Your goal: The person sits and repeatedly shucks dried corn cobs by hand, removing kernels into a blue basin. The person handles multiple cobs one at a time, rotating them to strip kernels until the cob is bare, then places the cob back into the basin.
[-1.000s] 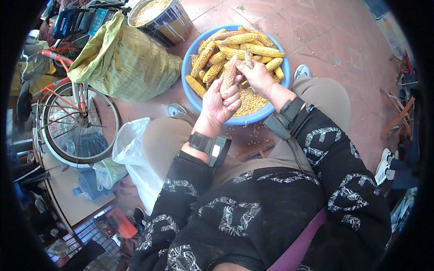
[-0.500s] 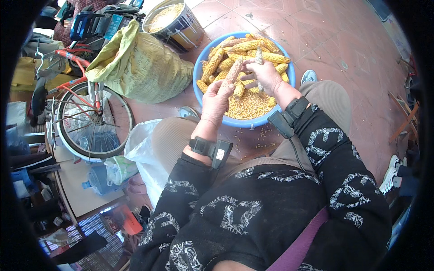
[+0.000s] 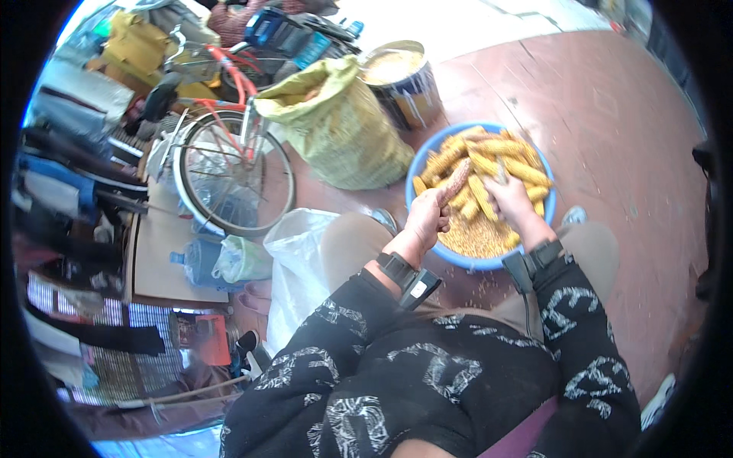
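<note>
My left hand is closed round the lower end of a reddish corn cob, mostly stripped of kernels and pointing up and away. To its right, my right hand grips a slim, pale greyish cob, its upper end sticking out above the fingers. A gap separates the two hands. Both are over a round blue basin. Yellow corn cobs are heaped in the basin's far part, and loose kernels lie in its near part.
Left of the basin stands a yellow-green woven sack, with a bucket of kernels behind it. A red bicycle is farther left. A clear plastic bag lies beside my left leg. Scattered kernels dot the tiled floor.
The view has swung left, so the basin and hands appear farther right. My hands have drawn apart; the reddish cob's tip no longer meets my right hand. Both cobs are still held.
</note>
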`<state>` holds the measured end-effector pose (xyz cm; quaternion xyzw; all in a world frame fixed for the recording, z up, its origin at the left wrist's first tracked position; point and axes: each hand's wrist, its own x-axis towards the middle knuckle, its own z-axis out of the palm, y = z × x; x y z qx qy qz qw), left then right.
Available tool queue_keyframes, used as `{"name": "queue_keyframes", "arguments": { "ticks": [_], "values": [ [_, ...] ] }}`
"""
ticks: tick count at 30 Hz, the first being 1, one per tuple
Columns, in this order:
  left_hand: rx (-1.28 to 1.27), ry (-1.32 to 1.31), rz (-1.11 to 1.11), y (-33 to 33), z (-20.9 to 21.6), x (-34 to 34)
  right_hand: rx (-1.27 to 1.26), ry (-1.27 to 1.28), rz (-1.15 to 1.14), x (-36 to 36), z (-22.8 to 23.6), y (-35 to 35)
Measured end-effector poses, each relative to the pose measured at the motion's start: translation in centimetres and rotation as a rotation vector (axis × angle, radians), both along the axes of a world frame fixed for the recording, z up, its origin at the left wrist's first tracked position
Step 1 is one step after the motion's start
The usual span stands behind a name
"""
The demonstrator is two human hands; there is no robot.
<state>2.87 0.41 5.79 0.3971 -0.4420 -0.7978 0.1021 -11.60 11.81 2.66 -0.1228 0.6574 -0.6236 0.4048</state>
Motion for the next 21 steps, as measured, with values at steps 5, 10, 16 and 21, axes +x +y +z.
{"name": "queue_keyframes", "arguments": {
  "ticks": [5, 10, 16, 21],
  "values": [
    [-0.088, 0.061, 0.124, -4.8, 4.0, 0.2, 0.132, 0.076, -0.018, -0.8, -0.5, 0.5],
    [-0.497, 0.031, 0.188, -6.0, 3.6, 0.2, 0.095, 0.073, -0.007, -0.3, -0.4, 0.4],
    [-0.87, -0.051, 0.009, -1.8, -2.8, -0.8, -0.141, -0.217, -0.024, -0.2, 0.3, 0.4],
    [-0.615, -0.14, -0.005, -0.2, -5.4, -1.9, -0.04, -0.145, -0.097, -0.4, -0.1, 0.4]
  ]
}}
